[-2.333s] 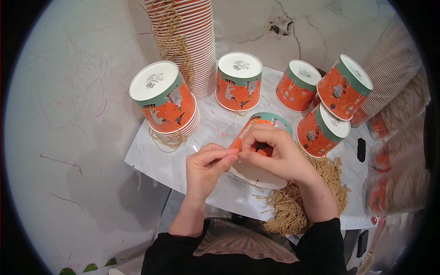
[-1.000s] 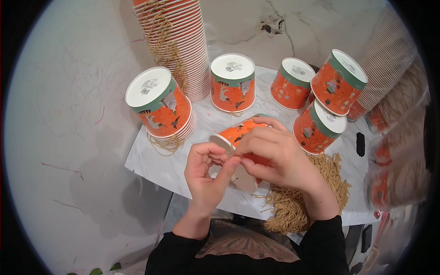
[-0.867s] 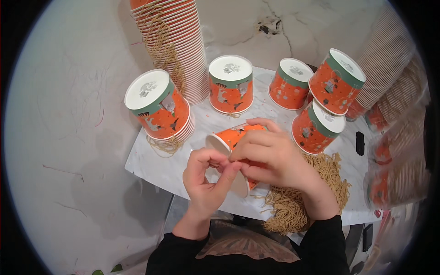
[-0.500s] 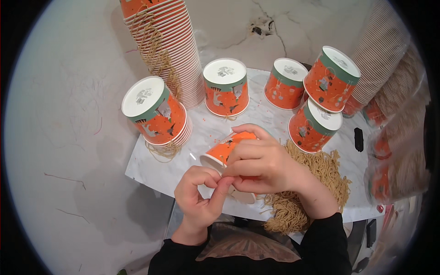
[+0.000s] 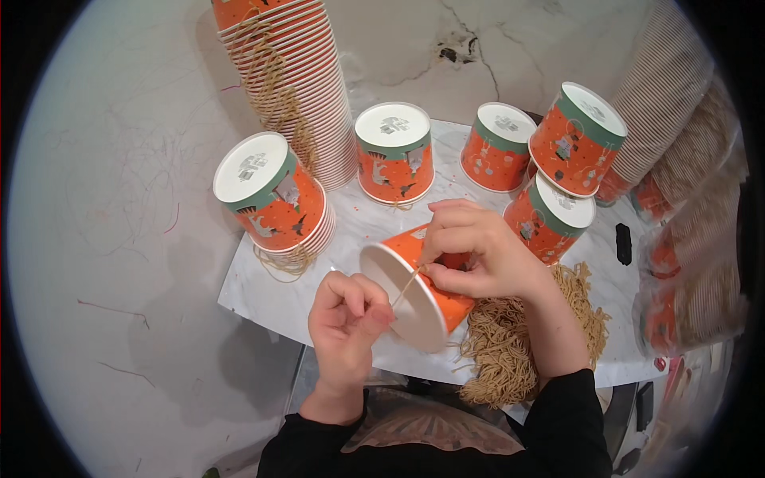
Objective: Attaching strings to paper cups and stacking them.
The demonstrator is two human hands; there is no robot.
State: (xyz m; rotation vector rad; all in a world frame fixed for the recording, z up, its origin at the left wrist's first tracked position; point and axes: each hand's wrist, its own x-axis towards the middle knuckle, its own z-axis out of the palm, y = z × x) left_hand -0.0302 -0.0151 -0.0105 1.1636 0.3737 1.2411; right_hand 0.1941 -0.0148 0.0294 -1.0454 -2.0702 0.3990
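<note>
An orange paper tub [image 5: 422,327] lies tipped on its side before me, its white inside facing my left. A thin tan string [image 5: 406,291] runs taut across its rim. My left hand [image 5: 347,319] pinches one end of the string at the tub's mouth. My right hand [image 5: 482,251] rests over the tub's printed side, thumb and fingers closed on the string near the rim. My right fingers hide part of the tub's wall. Just right of the tub, under my right forearm, spreads a heap of tan strings [image 5: 502,354].
Upside-down tubs [image 5: 394,163] stand along the back, two stacked at the right. A tall stack of nested tubs [image 5: 307,95] with strings hanging down it rises at back left. Bagged tubs [image 5: 661,103] line the right side. A small black object [image 5: 623,244] lies at the table's right.
My hands have moved apart, drawing the string into a straight line between them. The tub's mouth now shows more fully, and my right hand has shifted up and right.
</note>
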